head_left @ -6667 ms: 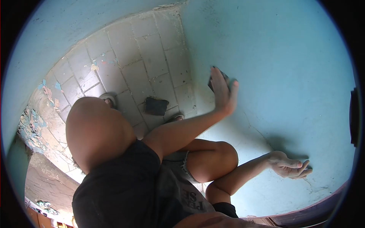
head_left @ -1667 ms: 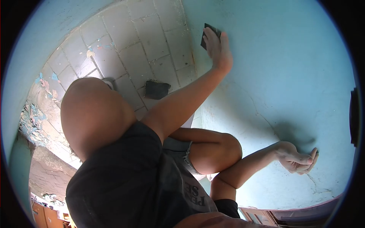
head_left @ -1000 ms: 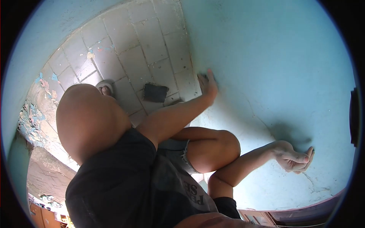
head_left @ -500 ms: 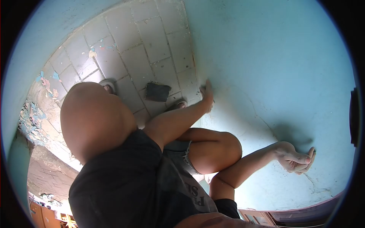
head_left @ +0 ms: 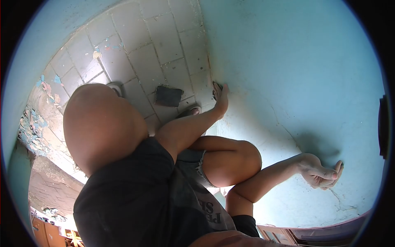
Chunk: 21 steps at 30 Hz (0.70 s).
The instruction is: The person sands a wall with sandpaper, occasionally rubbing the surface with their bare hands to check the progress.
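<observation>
1. Left hand (head_left: 221,100): we find it at the lower edge of the light-blue wall (head_left: 296,82), just beside the line where that wall meets the tiled floor (head_left: 131,29). Its fingers are extended and slightly parted, holding a dark sandpaper piece (head_left: 219,85), of which only a small part shows past them.
2. Right hand (head_left: 319,173): we note it loosely half-curled, thumb near the fingers, fingertips against the wall. We see nothing in its grasp. A shadow lies on the wall just beside it.
3. Black sheet (head_left: 168,96): it lies flat on the floor tiles, near the wall's lower edge and apart from both hands. We record ragged edges.
4. Wall condition: we observe a thin crack running toward the right wrist, with further cracks below that hand.
5. Paint flakes (head_left: 33,127): we see these gathered along the floor's left edge, well apart from both hands.
</observation>
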Available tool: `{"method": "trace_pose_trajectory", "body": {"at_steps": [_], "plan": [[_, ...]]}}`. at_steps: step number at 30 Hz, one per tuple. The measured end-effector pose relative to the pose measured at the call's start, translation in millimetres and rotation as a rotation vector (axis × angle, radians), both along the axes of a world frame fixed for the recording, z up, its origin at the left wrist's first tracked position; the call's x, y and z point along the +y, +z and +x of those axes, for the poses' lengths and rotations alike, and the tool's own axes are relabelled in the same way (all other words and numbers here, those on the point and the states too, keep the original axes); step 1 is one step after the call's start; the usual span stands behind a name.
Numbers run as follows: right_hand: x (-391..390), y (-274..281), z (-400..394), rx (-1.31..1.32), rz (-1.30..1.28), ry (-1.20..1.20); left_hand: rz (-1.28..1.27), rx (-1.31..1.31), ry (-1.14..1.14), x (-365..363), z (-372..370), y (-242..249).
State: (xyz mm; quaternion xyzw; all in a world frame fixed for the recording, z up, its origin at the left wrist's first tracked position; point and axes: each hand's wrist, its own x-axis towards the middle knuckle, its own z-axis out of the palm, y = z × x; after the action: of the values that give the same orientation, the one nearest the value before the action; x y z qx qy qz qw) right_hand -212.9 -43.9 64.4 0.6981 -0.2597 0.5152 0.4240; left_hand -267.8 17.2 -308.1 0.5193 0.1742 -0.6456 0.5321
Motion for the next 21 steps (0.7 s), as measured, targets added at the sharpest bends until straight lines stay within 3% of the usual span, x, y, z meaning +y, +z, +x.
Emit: {"method": "trace_pose_trajectory", "body": {"at_steps": [4,6,7,9,11,13,14,16,18,21], "plan": [[1.3,-1.9,0.8,-0.009,0.023,0.029,0.117,-0.01,0.061,-48.5,75.8,39.6],[7.1,-0.2,-3.1,0.022,0.129,0.013,-0.077,0.02,0.28,-61.6,96.7,29.0],[8.5,-0.5,-4.8,0.022,0.128,0.003,-0.078,0.02,0.271,-52.7,93.0,24.8],[3.8,2.8,-1.4,0.028,0.03,-0.021,-0.235,-0.261,0.282,-32.8,75.3,12.8],[0.0,1.0,1.1,0.016,-0.013,-0.03,-0.093,0.095,0.233,-10.4,4.5,-25.1],[-2.4,-0.8,4.2,0.024,-0.034,-0.051,0.058,0.168,0.079,6.8,-5.4,18.1],[-2.6,-1.7,4.8,0.039,-0.05,-0.049,0.059,0.173,0.08,-0.4,-3.8,15.8],[-0.1,-0.2,2.3,0.068,-0.057,-0.049,0.205,0.438,0.187,-28.3,47.1,39.3],[4.2,-1.0,1.4,0.106,0.033,-0.053,0.109,-0.052,0.16,-56.8,103.5,48.4],[7.3,-1.1,3.6,0.096,0.056,-0.084,-0.096,-0.172,0.322,-76.4,161.9,40.2]]}}
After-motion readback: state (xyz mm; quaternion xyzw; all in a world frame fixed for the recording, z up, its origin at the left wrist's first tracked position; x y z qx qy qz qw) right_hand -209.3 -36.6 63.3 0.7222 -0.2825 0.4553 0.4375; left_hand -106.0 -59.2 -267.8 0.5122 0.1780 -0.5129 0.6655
